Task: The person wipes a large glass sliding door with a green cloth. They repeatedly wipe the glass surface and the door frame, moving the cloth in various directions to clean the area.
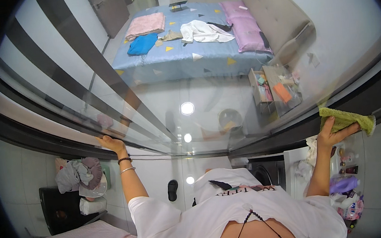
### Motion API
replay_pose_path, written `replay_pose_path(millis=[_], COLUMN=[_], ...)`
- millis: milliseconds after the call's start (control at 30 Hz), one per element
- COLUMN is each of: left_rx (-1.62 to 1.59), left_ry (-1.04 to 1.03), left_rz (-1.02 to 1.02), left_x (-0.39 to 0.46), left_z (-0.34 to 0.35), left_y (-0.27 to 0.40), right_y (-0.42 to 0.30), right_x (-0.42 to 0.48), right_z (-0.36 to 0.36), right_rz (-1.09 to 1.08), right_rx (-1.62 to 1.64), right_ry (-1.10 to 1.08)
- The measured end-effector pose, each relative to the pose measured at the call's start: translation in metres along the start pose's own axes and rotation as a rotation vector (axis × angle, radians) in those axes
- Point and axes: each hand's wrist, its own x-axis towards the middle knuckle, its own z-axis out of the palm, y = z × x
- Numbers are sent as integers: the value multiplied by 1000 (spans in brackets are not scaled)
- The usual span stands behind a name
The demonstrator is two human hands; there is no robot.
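Note:
My right hand grips a green plush cloth, holding it at the dark door frame on the right. The cloth is bunched between thumb and fingers and spreads beyond them. On the left, my left hand touches the lower edge of a dark-framed glass door panel; some of its fingers are hidden, so whether it grips the edge is unclear. Between the hands stands clear glass, with faint reflections on it.
Behind the glass are a bed and a nightstand with its drawer out. Clothes and a hat lie by a black chair at left. A front-loading washing machine and several bottles, one a purple jug, stand at right. A black slipper lies below.

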Motion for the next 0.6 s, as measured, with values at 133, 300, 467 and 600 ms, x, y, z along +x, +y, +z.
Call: replay_pose_path(millis=[133,300,467,600], left_rx=[57,56,87,68], left_ry=[60,34,-35,-48], left_rz=[19,19,4,-9], left_x=[-2,1,-2,-3], left_z=[6,7,-6,0], left_y=[9,21,-1,21], right_y=[-2,1,1,-8], right_x=[-3,-3,-6,0], right_z=[2,3,4,2], right_rz=[86,88,152,140], right_rx=[53,48,101,77], right_ry=[4,0,5,6])
